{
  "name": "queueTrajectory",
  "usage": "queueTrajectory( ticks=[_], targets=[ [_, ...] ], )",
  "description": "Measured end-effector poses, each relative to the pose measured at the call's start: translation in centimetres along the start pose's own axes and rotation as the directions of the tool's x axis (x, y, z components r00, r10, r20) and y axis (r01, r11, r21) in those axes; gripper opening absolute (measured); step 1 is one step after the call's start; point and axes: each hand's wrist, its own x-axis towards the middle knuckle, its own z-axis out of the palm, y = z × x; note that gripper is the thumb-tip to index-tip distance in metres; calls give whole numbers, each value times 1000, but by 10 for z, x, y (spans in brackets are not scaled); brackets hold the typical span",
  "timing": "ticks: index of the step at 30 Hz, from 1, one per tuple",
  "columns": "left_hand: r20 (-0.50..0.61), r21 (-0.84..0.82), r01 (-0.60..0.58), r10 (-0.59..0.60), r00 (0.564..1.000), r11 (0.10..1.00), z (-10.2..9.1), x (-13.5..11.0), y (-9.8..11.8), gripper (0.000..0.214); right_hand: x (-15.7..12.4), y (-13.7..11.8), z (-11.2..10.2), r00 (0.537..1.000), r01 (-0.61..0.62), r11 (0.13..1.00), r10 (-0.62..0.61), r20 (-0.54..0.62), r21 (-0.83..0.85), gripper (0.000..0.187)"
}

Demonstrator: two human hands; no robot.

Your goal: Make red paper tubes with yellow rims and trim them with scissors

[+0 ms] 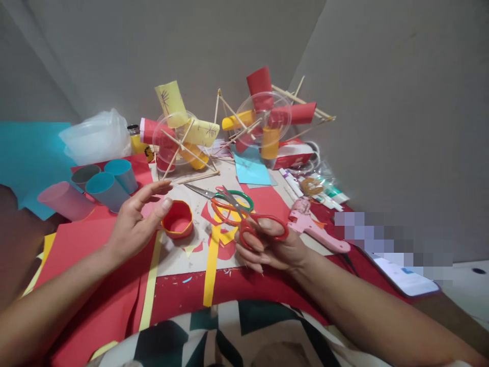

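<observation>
My right hand grips red-handled scissors, fingers through the loops, blades pointing up and left. A second pair of scissors with green and orange handles lies on the board just beyond. My left hand hovers with fingers spread, its thumb beside a small red paper cup with a yellow rim. A yellow paper strip lies between my hands.
Two paper-roll windmill models on sticks stand at the back. Blue, grey and pink paper tubes lie left on red paper. A pink tool, a phone and a plastic bag sit around.
</observation>
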Motion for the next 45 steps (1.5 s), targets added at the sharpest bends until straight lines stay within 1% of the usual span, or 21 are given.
queueTrajectory(
  ticks=[3,6,7,10,11,12,13,14,16,18,20,22,24,26,28,31,34,37,40,43,45],
  targets=[
    [90,-66,-19,25,996,998,0,-14,19,45,-4,6,2,987,-2,1000,-3,163,30,52],
    [206,-97,-30,50,977,995,1,-27,34,44,-6,13,7,963,2,1000,-3,269,3,54],
    [226,-86,-65,83,971,994,1,-30,38,46,-7,15,9,958,0,1000,4,287,-14,55],
    [239,-17,-249,246,940,968,1,-37,46,60,-8,18,13,948,-3,999,13,318,-34,57],
    [241,-1,-290,282,929,957,1,-39,48,65,-8,18,14,946,-7,1000,15,323,-28,57],
    [246,-4,-301,293,924,954,0,-40,50,68,-7,18,15,944,-12,1000,18,328,-21,56],
    [257,-26,-272,270,928,962,-1,-41,53,69,-7,17,16,943,-18,1000,20,333,-9,56],
    [273,-67,-205,216,937,976,-2,-41,55,67,-6,17,17,940,-18,1000,14,340,8,56],
    [330,-198,-6,72,941,980,-2,-39,63,62,-5,17,19,935,-8,999,-11,354,52,56],
    [424,-349,204,-40,905,915,0,-34,73,56,-3,18,20,925,-5,995,-33,379,98,57],
    [522,-474,358,-71,850,804,5,-28,82,51,-2,18,22,910,-17,992,-38,413,129,57],
    [590,-521,452,-77,803,724,12,-22,88,42,-1,17,22,897,-36,990,-29,441,138,57],
    [616,-526,502,-99,781,687,18,-18,91,29,-2,15,23,887,-52,991,-12,462,124,57],
    [593,-529,514,-139,793,675,23,-18,93,21,-3,13,23,883,-65,992,7,469,108,57],
    [531,-539,493,-179,828,683,25,-18,94,23,-5,11,24,881,-87,992,32,472,95,57],
    [417,-537,447,-235,878,716,24,-17,95,28,-7,9,26,892,-129,987,72,446,98,57],
    [257,-519,381,-285,923,765,18,-12,95,29,-9,7,27,895,-143,982,73,441,126,57],
    [100,-499,309,-300,949,810,1,-10,96,26,-11,4,27,909,-132,983,70,411,125,56],
    [28,-472,243,-260,965,848,-21,-19,104,28,-14,0,29,920,-85,989,30,391,123,57],
    [-59,-422,146,-188,980,895,-43,-41,119,27,-16,-4,33,941,-74,993,41,335,88,58],
    [-145,-377,61,-124,982,924,-59,-61,127,22,-18,-7,35,956,-79,995,59,287,59,57]
  ],
)
